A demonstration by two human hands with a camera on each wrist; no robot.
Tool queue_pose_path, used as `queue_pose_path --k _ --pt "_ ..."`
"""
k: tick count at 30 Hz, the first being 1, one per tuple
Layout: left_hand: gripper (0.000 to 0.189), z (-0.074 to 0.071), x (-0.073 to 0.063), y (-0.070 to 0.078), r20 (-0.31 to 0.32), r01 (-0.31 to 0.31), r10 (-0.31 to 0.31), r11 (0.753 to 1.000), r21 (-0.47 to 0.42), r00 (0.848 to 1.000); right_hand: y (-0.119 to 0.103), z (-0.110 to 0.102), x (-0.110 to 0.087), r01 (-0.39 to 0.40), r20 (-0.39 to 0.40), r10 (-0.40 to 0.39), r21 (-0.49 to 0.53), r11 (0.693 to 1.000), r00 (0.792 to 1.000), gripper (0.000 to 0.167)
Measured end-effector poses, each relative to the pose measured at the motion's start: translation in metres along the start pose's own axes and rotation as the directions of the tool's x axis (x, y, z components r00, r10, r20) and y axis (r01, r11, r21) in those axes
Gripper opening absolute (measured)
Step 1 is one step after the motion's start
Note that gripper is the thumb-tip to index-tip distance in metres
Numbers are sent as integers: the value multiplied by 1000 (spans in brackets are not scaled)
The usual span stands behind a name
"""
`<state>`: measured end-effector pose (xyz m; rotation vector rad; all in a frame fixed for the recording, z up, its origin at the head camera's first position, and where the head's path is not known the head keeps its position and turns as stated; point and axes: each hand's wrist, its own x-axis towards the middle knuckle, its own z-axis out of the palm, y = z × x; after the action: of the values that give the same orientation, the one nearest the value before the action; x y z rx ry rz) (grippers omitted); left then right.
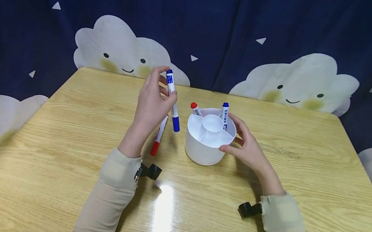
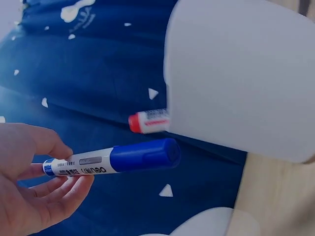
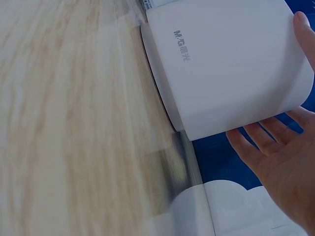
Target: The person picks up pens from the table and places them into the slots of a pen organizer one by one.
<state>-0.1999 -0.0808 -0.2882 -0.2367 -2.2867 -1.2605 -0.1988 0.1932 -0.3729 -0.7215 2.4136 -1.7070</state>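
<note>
My left hand (image 1: 154,100) pinches a blue-capped whiteboard marker (image 1: 173,100) between thumb and fingers, tilted in the air with its large cap pointing down. In the left wrist view the same blue marker (image 2: 101,160) lies across the fingertips. To its right stands a white round pen holder (image 1: 203,152) with several compartments. My right hand (image 1: 245,144) holds the holder's right side, thumb at the front and fingers behind; the right wrist view shows the holder's side wall (image 3: 231,69) between them. Inside stand a red-capped marker (image 1: 195,108) and another blue marker (image 1: 225,114).
A red-capped marker (image 1: 157,140) lies on the wooden table (image 1: 64,161), below the left hand and left of the holder. A dark blue curtain (image 1: 217,14) with white clouds hangs behind the table's far edge.
</note>
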Motion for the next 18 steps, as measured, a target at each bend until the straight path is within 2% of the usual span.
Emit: queue_pose_path --k 6,12,18 --pt "53 -2 2 18 -9 -61 60 997 -51 998 0 0 0 8 -4 -8 0 1000 1000 86" --pt "53 3 -1 26 24 -36 39 990 -137 999 1 0 0 3 1 -3 1 1000 1000 86" --pt "48 9 -5 26 55 -30 38 989 -143 998 0 1 -1 -2 -1 2 -1 1000 1000 86"
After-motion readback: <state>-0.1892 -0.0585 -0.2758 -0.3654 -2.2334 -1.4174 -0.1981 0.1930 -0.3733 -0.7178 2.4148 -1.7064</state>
